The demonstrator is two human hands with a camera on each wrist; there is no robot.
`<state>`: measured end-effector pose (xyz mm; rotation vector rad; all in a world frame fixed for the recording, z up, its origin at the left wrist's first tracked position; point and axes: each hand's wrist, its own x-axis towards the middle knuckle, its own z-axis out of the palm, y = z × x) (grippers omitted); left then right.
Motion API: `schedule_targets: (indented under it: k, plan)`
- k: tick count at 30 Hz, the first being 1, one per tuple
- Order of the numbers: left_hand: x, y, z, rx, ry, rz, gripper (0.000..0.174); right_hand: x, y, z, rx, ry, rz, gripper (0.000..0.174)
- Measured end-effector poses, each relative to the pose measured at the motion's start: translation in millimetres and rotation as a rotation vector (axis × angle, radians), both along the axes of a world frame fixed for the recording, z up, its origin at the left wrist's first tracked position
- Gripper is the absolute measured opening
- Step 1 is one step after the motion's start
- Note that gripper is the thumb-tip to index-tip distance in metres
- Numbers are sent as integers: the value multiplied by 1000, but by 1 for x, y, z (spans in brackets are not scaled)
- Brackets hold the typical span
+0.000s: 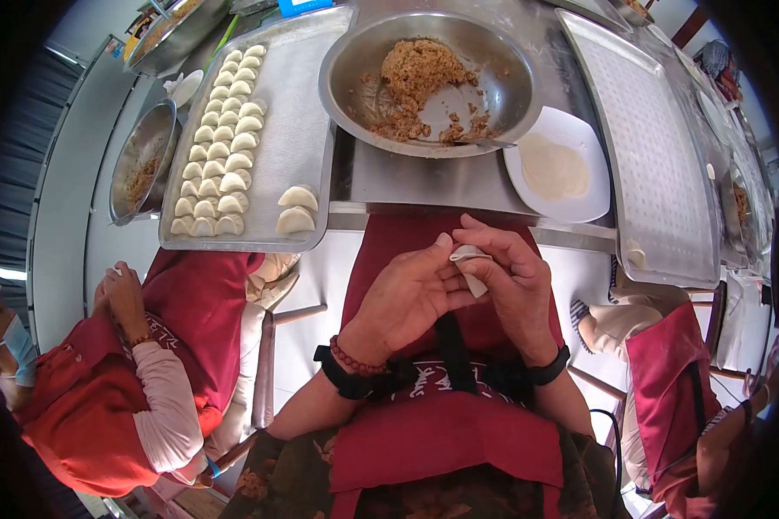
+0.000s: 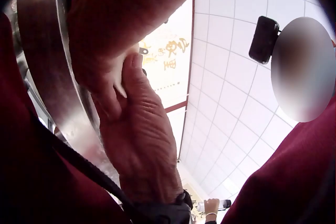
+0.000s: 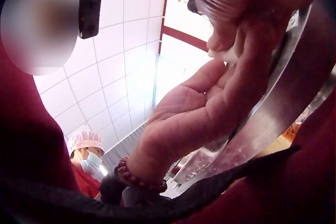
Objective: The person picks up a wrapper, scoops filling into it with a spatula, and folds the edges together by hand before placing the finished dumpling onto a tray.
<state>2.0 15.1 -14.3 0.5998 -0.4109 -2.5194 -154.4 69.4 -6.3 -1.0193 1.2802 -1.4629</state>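
Both hands meet over the lap in front of the table edge. A small folded piece of pale dough [image 1: 471,259] is between them. My right hand [image 1: 519,281] pinches it between thumb and fingers. My left hand [image 1: 407,298] supports it with the thumb raised against its edge and the fingers curled beneath. In the left wrist view the dough [image 2: 119,74] shows as a thin strip between the hands; the right wrist view shows part of the dough [image 3: 231,53], largely covered by fingers.
A metal tray [image 1: 290,104] at left holds rows of dumplings. A steel bowl [image 1: 333,99] contains brown filling and a spoon. A white plate [image 1: 593,147] bears a flat wrapper [image 1: 552,169]. A perforated tray [image 1: 653,130] lies at right. People sit on both sides.
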Motion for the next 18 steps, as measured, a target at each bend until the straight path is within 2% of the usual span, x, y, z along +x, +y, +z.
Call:
schedule_targets:
  k: [9, 12, 18]
  plan:
    - [0, 1, 0, -66, -8, 2, 35, -4, 0, -11, -140, 243, 51, 12]
    - [-1, 2, 4, -109, -61, -2, 33, 0, 0, -6, -46, 81, 45, 12]
    - [0, 3, 1, -115, -71, -20, 39, 3, 1, 2, -2, 21, 29, 17]
